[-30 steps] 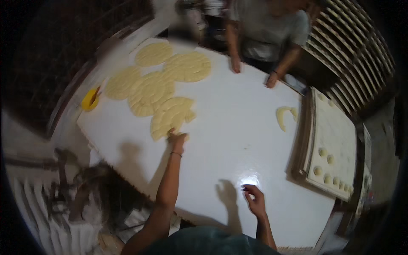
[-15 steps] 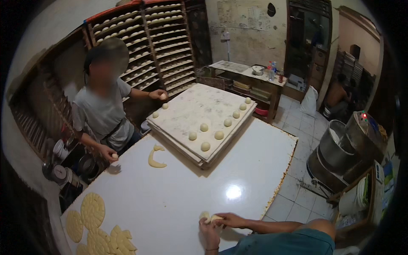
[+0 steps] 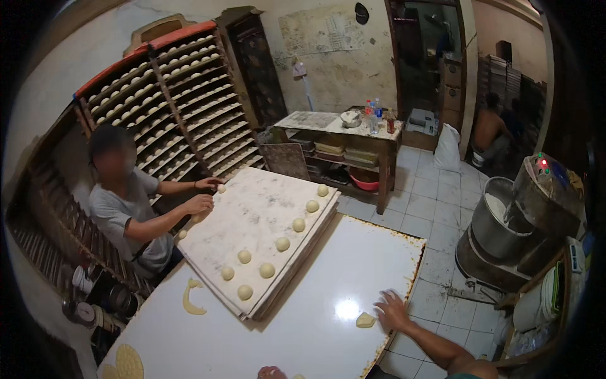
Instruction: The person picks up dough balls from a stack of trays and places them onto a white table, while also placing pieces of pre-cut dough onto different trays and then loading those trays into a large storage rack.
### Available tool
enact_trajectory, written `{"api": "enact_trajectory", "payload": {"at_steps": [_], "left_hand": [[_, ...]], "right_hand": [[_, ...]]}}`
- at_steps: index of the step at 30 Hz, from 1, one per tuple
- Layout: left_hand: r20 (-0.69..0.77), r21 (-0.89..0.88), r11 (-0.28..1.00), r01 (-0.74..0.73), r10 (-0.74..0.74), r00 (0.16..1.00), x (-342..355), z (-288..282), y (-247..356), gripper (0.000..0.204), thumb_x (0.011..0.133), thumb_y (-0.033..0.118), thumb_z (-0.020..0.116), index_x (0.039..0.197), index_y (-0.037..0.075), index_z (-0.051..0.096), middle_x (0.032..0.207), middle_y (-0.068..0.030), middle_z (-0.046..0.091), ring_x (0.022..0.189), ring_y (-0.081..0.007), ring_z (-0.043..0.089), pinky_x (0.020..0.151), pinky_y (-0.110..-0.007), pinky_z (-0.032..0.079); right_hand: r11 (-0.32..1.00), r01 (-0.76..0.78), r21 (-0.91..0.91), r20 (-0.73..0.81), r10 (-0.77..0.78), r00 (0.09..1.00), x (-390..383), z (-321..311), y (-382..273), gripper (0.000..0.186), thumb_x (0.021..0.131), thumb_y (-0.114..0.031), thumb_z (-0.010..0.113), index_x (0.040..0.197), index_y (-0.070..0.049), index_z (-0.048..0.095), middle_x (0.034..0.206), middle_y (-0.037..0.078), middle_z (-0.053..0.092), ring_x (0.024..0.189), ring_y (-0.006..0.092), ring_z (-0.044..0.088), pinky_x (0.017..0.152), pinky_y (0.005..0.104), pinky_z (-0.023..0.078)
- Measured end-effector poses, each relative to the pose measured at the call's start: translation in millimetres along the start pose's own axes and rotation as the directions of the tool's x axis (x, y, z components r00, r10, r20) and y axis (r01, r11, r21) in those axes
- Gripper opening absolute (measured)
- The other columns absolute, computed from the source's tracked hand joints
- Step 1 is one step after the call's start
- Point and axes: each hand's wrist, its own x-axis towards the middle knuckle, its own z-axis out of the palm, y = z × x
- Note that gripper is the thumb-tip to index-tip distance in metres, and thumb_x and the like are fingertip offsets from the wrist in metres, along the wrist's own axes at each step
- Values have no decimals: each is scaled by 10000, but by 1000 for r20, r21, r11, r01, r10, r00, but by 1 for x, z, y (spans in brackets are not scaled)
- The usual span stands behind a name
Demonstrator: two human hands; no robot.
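My right hand [image 3: 392, 311] is over the right part of the white table [image 3: 297, 335], fingers spread and nothing gripped. A small angular piece of pale dough [image 3: 365, 320] lies right beside its fingertips. Only the top of my left hand [image 3: 271, 372] shows at the lower edge; its fingers are mostly cut off. Just right of it, a sliver of pale dough [image 3: 298, 376] peeks in. Beyond my hands stands a stack of floured boards [image 3: 252, 208], bearing several round dough balls [image 3: 267, 270] mostly along its near and right sides.
Across the table, a co-worker [image 3: 123, 202] has both hands at the stack's left edge, by dough balls. A curved dough strip [image 3: 192, 297] and flat scored dough rounds [image 3: 129, 361] lie on the left. A metal mixer [image 3: 505, 208] stands right; a filled rack [image 3: 164, 107] stands behind.
My hands have parted: the right moved rightward and opened beside a dough piece, the left slid toward the lower edge. The co-worker's lower hand rose to the boards. The view shifted.
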Motion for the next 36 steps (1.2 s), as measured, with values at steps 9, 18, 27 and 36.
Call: {"api": "enact_trajectory", "payload": {"at_steps": [9, 18, 27, 36], "left_hand": [[-53, 108, 994, -3, 9, 999, 31, 32, 0, 156, 881, 114, 488, 882, 2, 597, 869, -158, 612, 877, -280, 568, 768, -420, 486], [209, 290, 932, -219, 162, 964, -24, 25, -34, 131, 841, 116, 546, 827, 6, 615, 824, -204, 603, 831, -324, 568, 773, -421, 468], [363, 681, 573, -456, 276, 890, -49, 36, -92, 255, 889, 176, 503, 1051, -14, 557, 950, -185, 615, 944, -314, 565, 894, -389, 449], [37, 262, 952, -158, 153, 987, 21, 47, -23, 104, 840, 77, 522, 876, -1, 582, 866, -175, 592, 799, -311, 536, 765, -401, 443]], "right_hand": [[802, 574, -164, -11, -583, 812, 55, 9, 43, 132, 756, -164, 628, 848, -70, 627, 909, 111, 625, 858, 292, 597, 716, 424, 491], [774, 631, 53, -167, -616, 769, 27, 44, 40, 102, 706, -118, 635, 739, -33, 591, 772, 120, 594, 731, 300, 558, 673, 431, 463], [841, 532, 98, -194, -508, 839, 25, 83, 11, 53, 713, -78, 606, 709, -30, 629, 761, 153, 611, 797, 333, 580, 800, 406, 454], [997, 65, -36, -222, -71, 972, 62, 88, -14, 93, 725, -70, 612, 647, -26, 586, 719, 142, 608, 726, 311, 578, 717, 425, 449]]}}
